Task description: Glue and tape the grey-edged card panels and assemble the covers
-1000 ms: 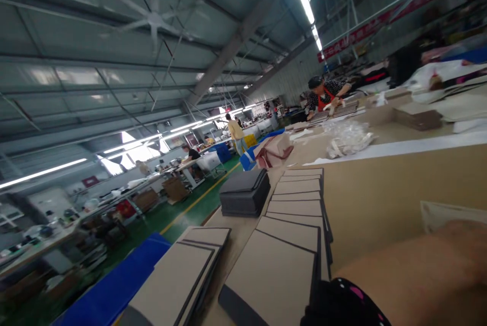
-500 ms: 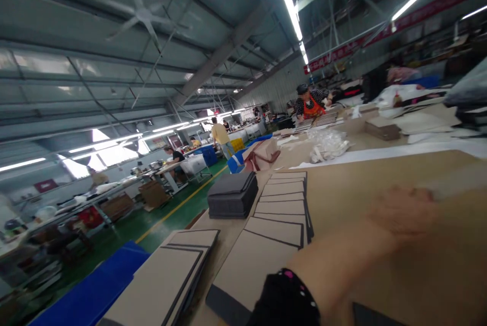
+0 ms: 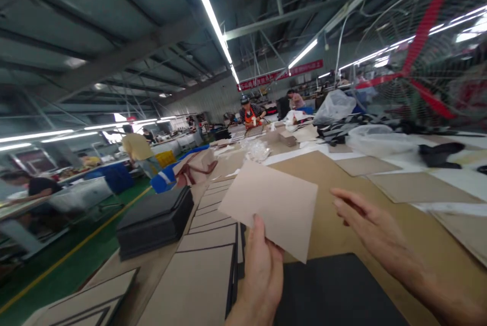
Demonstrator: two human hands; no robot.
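Plainly, a pale beige card [image 3: 272, 204] is held by the left hand [image 3: 262, 267], its near edge being pinched between the thumb laid on top and the fingers tucked beneath. The card is tilted above the brown work surface [image 3: 323, 171], at the middle of the scene, and the far part of a row of dark-edged beige panels [image 3: 201, 265] is partly covered by it. The right hand [image 3: 367, 217] is held just to the right of the card, apart from it, with its fingers loosely open and slightly bent. Beneath the hands, on the near side, a dark sheet [image 3: 331, 290] is laid flat, partly hidden by the left hand. To the left, a stack of dark grey pieces [image 3: 155, 222] is set beside the row. On the right, flat beige sheets [image 3: 422, 187] are spread out. Writing is borne by a red banner [image 3: 281, 75] hung at the far end, in pale characters too small and blurred to be read. Below the banner, a co-worker in an orange apron [image 3: 251, 115] is seen at the far tables, and a fan with red blades [image 3: 405, 74] is seen at the right.
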